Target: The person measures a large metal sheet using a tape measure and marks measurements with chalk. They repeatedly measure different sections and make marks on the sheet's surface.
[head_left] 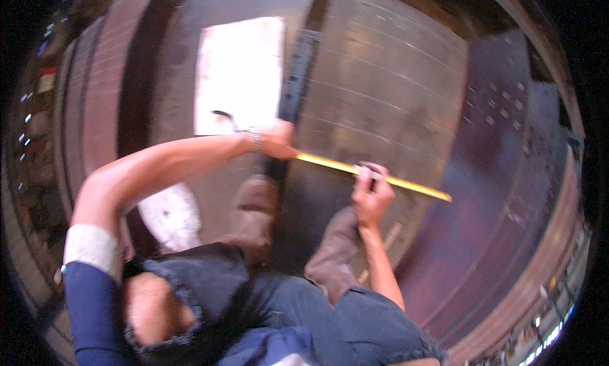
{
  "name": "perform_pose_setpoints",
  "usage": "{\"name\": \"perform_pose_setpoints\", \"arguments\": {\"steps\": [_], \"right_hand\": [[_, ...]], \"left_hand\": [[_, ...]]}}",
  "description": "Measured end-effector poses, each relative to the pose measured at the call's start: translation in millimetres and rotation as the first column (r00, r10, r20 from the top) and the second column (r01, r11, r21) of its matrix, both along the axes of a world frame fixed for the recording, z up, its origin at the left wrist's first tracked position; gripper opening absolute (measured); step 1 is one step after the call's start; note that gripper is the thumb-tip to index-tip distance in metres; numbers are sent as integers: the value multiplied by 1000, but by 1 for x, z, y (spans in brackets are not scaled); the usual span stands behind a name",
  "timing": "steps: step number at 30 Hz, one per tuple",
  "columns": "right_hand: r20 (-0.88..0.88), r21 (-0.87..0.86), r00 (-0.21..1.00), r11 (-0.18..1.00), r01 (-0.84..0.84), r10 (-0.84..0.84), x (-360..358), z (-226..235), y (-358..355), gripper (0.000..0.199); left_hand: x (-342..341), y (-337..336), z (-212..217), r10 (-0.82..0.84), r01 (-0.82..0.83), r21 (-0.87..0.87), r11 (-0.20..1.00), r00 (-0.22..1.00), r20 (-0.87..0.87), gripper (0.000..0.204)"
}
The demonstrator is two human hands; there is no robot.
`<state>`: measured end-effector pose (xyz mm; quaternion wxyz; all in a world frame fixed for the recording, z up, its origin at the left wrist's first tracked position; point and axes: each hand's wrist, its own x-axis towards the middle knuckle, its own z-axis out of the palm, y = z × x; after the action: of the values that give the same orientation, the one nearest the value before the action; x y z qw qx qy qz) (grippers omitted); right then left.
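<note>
A yellow ruler (374,174) lay slantwise across a big dark metal plate (393,93), running from near the middle of the picture down toward the right. The left hand (278,139) pressed down on its upper left end, the grip closed flat over that end so the tip was hidden. The right hand (371,195) sat near the ruler's middle, its grip narrow around a small pale marker (368,172) whose tip touched the ruler's edge (whether it was chalk or a pen could not be told, the picture being blurred). A bracelet (254,141) ringed the left wrist.

Just beyond the left hand, a dark flat bar (298,74) ran up the plate, and a white sheet (240,74) lay beside it on the left, with a small dark hooked thing (223,116) on its lower edge. Below the ruler stood two brown boots (254,207), the person crouching in frayed blue jeans (355,321). A white rag (170,215) lay under the left forearm.
</note>
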<state>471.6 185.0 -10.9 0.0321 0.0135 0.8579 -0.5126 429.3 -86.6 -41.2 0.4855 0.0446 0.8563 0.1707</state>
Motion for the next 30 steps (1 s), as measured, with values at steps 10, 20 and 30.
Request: {"name": "perform_pose_setpoints", "arguments": {"steps": [10, 20, 30], "right_hand": [[-26, -108, 996, 991, 79, -82, -7, -7, 14, 9], [7, -128, 977, 969, 212, -213, -32, -9, 59, 10], [287, -177, 931, 942, 284, -226, -43, -8, 139, 13]], "left_hand": [[-6, 10, 20, 47, -46, 15, 999, 993, -106, 32], [-13, 17, 37, 82, -82, 11, 997, 996, 30, 29], [-15, 22, 44, 51, -51, -29, 998, 999, 9, 27]]}}
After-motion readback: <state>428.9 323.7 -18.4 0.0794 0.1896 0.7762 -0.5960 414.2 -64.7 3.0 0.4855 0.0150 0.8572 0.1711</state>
